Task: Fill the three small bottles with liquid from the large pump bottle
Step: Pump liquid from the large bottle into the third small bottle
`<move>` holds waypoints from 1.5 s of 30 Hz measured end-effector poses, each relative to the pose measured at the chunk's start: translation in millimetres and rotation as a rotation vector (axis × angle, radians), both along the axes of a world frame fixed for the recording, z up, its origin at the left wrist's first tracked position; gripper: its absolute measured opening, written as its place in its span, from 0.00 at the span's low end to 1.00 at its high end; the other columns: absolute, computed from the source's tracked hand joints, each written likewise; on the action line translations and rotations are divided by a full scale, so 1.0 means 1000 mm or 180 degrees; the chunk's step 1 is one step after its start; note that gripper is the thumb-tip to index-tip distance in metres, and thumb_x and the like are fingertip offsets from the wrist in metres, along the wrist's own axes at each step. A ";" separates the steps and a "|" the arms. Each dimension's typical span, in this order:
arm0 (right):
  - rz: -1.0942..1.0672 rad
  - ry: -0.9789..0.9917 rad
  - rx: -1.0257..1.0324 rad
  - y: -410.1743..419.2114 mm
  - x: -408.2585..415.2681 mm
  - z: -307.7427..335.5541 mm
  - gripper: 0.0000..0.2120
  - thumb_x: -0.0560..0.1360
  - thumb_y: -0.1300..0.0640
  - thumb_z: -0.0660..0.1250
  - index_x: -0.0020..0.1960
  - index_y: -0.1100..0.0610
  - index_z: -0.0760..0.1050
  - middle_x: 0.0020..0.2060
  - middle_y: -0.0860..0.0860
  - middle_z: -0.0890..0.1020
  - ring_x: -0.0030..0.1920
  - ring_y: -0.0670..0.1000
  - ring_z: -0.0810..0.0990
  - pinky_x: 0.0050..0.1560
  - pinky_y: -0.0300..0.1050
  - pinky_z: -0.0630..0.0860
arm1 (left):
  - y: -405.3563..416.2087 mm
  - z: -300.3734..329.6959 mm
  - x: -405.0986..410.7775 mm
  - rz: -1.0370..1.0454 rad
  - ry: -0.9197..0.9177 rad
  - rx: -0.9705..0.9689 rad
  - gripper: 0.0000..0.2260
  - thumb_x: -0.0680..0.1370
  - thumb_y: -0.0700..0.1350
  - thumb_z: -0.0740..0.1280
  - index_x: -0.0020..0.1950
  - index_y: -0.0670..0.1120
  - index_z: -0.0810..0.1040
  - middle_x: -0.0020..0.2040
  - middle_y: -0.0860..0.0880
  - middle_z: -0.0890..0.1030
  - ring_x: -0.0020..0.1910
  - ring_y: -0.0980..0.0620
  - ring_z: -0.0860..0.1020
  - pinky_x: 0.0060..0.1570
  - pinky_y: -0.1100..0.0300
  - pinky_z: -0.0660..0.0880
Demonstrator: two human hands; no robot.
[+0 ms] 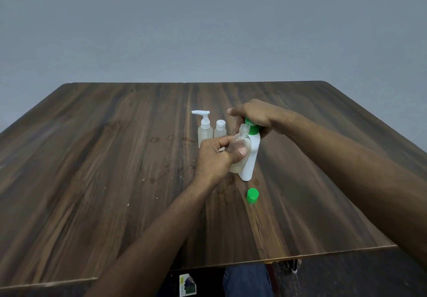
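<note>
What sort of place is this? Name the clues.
Probably a plain indoor room with a work table: a bare grey wall, a dark wood-grain table, and toiletry bottles such as the small pump bottle.

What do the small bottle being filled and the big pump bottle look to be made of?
Small bottle: clear, glossy, probably plastic; pale liquid shows through its wall.
Big pump bottle: opaque white with a smooth, slightly shiny skin, likely plastic; its green pump top looks like moulded plastic too.
</note>
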State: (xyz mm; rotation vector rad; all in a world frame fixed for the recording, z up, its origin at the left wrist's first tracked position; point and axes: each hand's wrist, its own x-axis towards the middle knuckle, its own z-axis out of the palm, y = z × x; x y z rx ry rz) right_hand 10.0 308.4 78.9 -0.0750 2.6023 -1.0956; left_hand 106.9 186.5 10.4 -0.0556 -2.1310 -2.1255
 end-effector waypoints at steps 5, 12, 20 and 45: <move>0.0003 0.0107 0.0036 0.000 0.000 -0.001 0.18 0.82 0.45 0.61 0.46 0.60 0.77 0.42 0.56 0.84 0.36 0.54 0.83 0.40 0.46 0.79 | 0.000 0.001 -0.001 -0.0023 0.0009 0.0051 0.10 0.72 0.35 0.71 0.52 0.42 0.83 0.45 0.48 0.84 0.46 0.52 0.80 0.49 0.53 0.78; 0.0029 -0.0130 -0.0095 0.002 -0.002 0.004 0.23 0.77 0.35 0.65 0.44 0.56 0.75 0.42 0.55 0.86 0.40 0.56 0.85 0.48 0.53 0.83 | 0.001 0.001 0.000 -0.0006 -0.0011 0.0047 0.11 0.72 0.35 0.71 0.53 0.42 0.83 0.46 0.49 0.84 0.46 0.53 0.80 0.47 0.57 0.78; -0.0013 0.0118 -0.0048 0.000 0.001 -0.001 0.19 0.82 0.45 0.62 0.43 0.59 0.76 0.40 0.55 0.84 0.36 0.54 0.82 0.42 0.47 0.79 | 0.000 0.000 -0.002 -0.0063 -0.0037 0.0088 0.10 0.72 0.34 0.71 0.52 0.41 0.83 0.45 0.46 0.84 0.45 0.50 0.80 0.49 0.51 0.78; 0.0027 -0.0005 -0.0095 0.001 -0.001 0.000 0.20 0.79 0.39 0.64 0.43 0.56 0.75 0.42 0.55 0.85 0.39 0.55 0.84 0.49 0.52 0.81 | 0.001 -0.001 -0.004 -0.0072 -0.0026 0.0123 0.11 0.72 0.34 0.71 0.53 0.41 0.83 0.43 0.48 0.83 0.44 0.52 0.80 0.47 0.54 0.78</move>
